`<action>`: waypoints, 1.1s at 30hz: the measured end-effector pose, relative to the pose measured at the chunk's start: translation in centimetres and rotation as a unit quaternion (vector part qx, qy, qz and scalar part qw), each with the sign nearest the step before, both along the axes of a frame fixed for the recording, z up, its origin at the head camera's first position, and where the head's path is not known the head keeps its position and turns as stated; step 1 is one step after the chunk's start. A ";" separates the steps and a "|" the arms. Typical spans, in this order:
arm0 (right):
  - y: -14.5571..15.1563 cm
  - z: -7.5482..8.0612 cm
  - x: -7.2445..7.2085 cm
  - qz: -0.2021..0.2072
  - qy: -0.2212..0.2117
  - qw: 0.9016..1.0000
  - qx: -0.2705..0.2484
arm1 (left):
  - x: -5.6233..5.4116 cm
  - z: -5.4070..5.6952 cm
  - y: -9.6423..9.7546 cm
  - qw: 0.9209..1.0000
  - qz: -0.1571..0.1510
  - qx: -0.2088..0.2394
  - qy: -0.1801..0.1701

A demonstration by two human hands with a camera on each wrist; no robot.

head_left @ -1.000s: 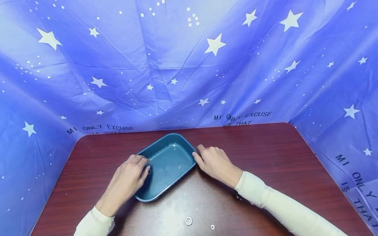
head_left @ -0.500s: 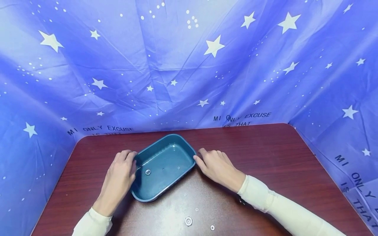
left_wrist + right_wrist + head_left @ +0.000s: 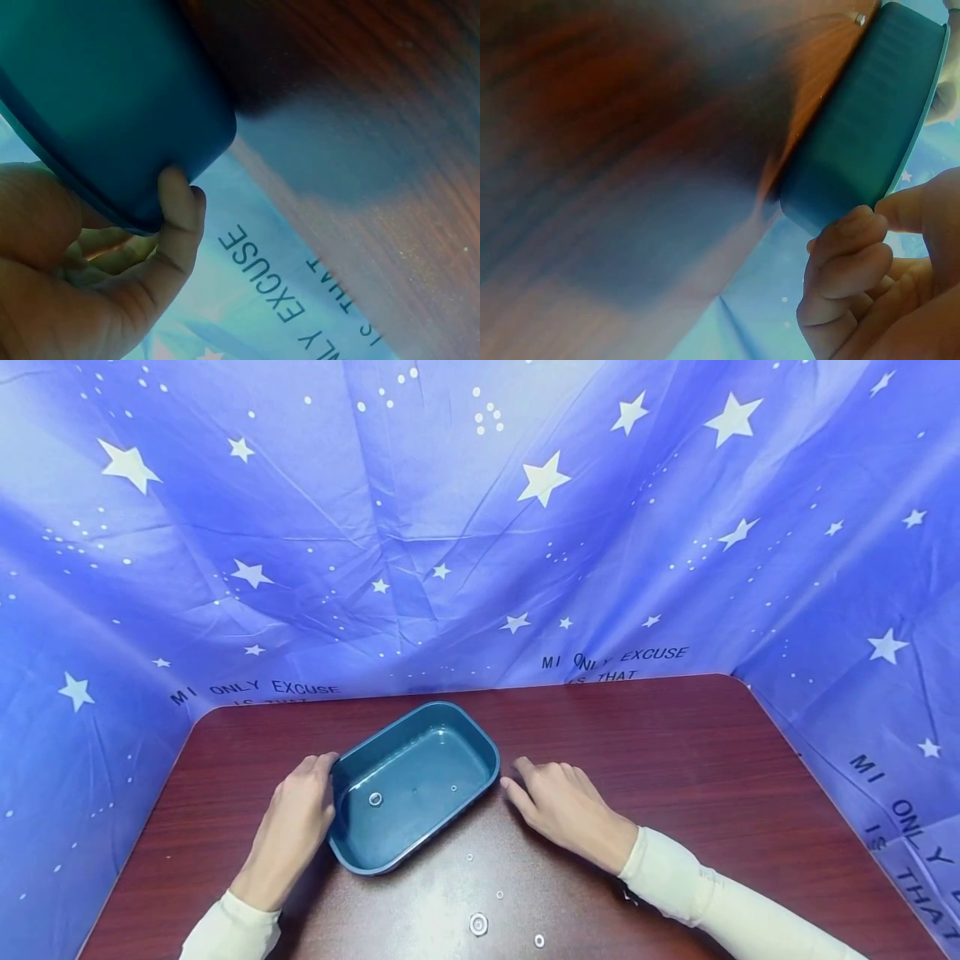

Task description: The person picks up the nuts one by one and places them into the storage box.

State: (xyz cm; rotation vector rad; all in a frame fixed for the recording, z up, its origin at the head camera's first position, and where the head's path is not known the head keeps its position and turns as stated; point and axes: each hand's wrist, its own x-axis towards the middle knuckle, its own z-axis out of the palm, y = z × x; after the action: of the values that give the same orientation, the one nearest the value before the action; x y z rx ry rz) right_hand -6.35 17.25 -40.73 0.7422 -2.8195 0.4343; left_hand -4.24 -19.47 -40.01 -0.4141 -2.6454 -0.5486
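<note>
A teal rectangular plastic tray [image 3: 412, 827] stands slantwise on the table. Inside it lie a metal nut [image 3: 376, 799] and a tiny ring-shaped piece [image 3: 453, 788]. At its left end is my left hand [image 3: 294, 818]; the left wrist view shows bent fingertips [image 3: 174, 187] against the tray's outer wall, with the rim between them and the thumb. My right hand [image 3: 570, 810], loosely curled, lies just off the tray's right corner with a narrow gap in the head view. The right wrist view shows its fingers [image 3: 847, 259] overlapping that corner; contact is unclear there.
In front of the tray, a large hex nut [image 3: 478, 924], a smaller nut [image 3: 539, 941] and two tiny rings, one nearer [image 3: 499, 895] and one farther [image 3: 470, 857], lie on the brown table [image 3: 675, 760]. Blue star-printed cloth [image 3: 420, 527] hangs around the back and sides.
My left hand has drawn back from over the tray to its outer left side, uncovering the nut inside. The tray's left end has shifted slightly left. My right hand has moved off the rim.
</note>
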 end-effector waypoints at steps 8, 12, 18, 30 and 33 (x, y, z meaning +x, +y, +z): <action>0.1 -0.2 0.8 0.008 0.012 1.000 -0.002 | -0.1 0.0 0.1 1.000 0.010 0.012 -0.022; 0.0 -0.1 1.5 0.014 0.016 1.000 0.002 | -0.2 -0.1 0.1 0.999 0.014 0.019 -0.028; -0.5 0.0 2.8 0.030 0.022 0.999 0.001 | -0.3 -0.2 0.1 0.999 0.011 0.028 -0.023; -0.7 -0.2 4.0 0.048 0.026 0.998 -0.007 | -0.3 -0.2 0.1 0.999 0.007 0.031 -0.019; -0.8 -0.1 4.2 0.052 0.026 0.998 -0.012 | -0.4 -0.2 0.1 0.999 0.007 0.031 -0.020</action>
State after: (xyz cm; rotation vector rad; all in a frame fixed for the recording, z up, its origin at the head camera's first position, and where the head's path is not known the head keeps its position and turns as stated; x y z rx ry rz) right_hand -2.15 16.44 -40.86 0.8836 -2.7316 0.4576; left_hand -4.65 -19.36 -40.22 -0.3689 -2.6593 -0.6375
